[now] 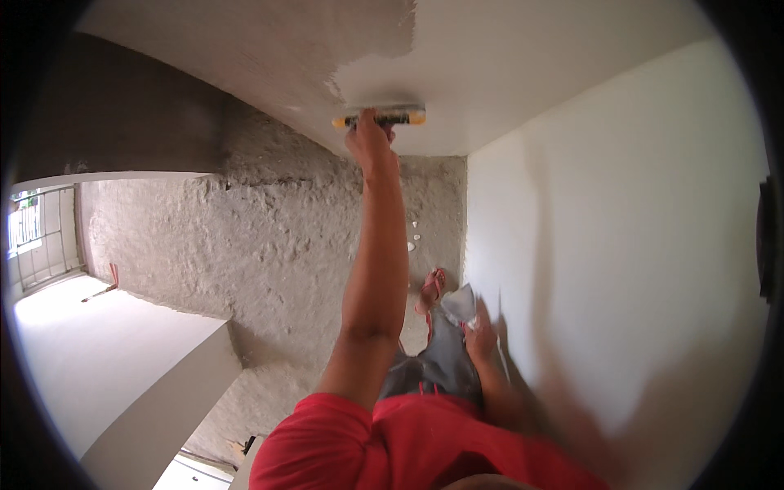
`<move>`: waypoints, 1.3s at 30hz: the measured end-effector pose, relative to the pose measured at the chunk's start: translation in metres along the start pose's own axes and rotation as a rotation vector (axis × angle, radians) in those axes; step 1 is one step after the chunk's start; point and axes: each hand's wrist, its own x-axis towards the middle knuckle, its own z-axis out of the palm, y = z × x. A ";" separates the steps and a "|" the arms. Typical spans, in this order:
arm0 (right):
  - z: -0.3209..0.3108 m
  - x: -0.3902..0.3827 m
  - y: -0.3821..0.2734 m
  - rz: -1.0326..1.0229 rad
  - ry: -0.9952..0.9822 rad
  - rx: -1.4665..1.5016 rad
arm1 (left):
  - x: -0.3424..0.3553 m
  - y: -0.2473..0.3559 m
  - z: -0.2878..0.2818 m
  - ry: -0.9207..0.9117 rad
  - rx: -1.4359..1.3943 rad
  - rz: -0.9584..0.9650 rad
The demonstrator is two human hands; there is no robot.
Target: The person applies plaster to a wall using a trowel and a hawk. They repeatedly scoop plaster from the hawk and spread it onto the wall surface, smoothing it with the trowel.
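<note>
My left hand (372,140) is stretched far forward, its fingers wrapped round the black-and-yellow handle of a plastering trowel (406,118). The trowel's blade lies against the wall ahead (457,73), where smooth pale plaster meets a darker grey-brown patch (359,33) with a ragged edge. Low beside my right leg, my right hand (482,333) is closed on a putty knife (460,304). Its wide grey blade points up and forward, and the handle is mostly hidden by my fingers.
A white wall (588,212) rises close on my right, meeting the wall ahead in a corner. The rough cement floor (286,237) has several white bits near my sandalled foot (431,290). At left are a white ledge (122,327) and a barred window (41,233).
</note>
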 end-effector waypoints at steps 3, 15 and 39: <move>-0.007 -0.002 0.003 0.032 0.048 0.060 | -0.036 0.052 0.030 -0.068 0.011 0.046; -0.106 -0.055 -0.050 0.191 -0.187 0.069 | -0.124 0.235 -0.237 -0.371 0.503 0.046; -0.031 -0.332 -0.165 0.571 0.302 0.627 | 0.035 0.277 -0.403 -0.688 1.498 -0.273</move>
